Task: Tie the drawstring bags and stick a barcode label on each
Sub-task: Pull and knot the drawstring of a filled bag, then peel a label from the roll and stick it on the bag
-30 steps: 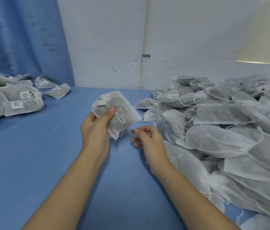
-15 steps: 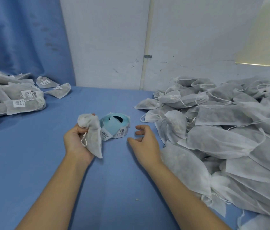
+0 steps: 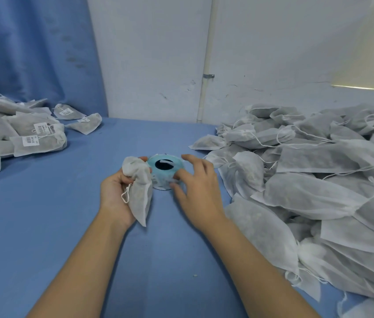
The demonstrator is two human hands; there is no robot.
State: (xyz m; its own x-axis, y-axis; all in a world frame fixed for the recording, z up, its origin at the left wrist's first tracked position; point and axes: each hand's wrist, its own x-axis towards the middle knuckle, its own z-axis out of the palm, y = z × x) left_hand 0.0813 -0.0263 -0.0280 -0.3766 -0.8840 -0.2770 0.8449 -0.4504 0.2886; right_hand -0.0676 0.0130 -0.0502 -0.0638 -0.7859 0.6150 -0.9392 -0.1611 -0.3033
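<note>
**Bag in the left hand, right hand on the label roll**

The left hand grips a white drawstring bag by its gathered neck, fingers curled round the bunched top. The body of the bag hangs down toward 6 o'clock across the palm. A loop of its drawstring dangles over the heel of the hand.

Touching the bag at its 2 o'clock side, a pale blue label roll lies flat on the blue table, its dark core facing up. The right hand reaches it from 4 o'clock. Thumb and forefinger close on the roll's near-right edge, and the other fingers arch over the rim at 3 o'clock. The blur there hides whether they pinch a single label or the roll itself.

From 1 to 5 o'clock of the hands, a deep heap of unlabelled bags covers the table, with loose strings trailing over it. At 10 o'clock, well apart from the hands, lies a smaller pile of labelled bags, each showing a white barcode sticker.

A white wall with a thin vertical pipe stands at 12 o'clock. A blue curtain hangs at 11 o'clock.
</note>
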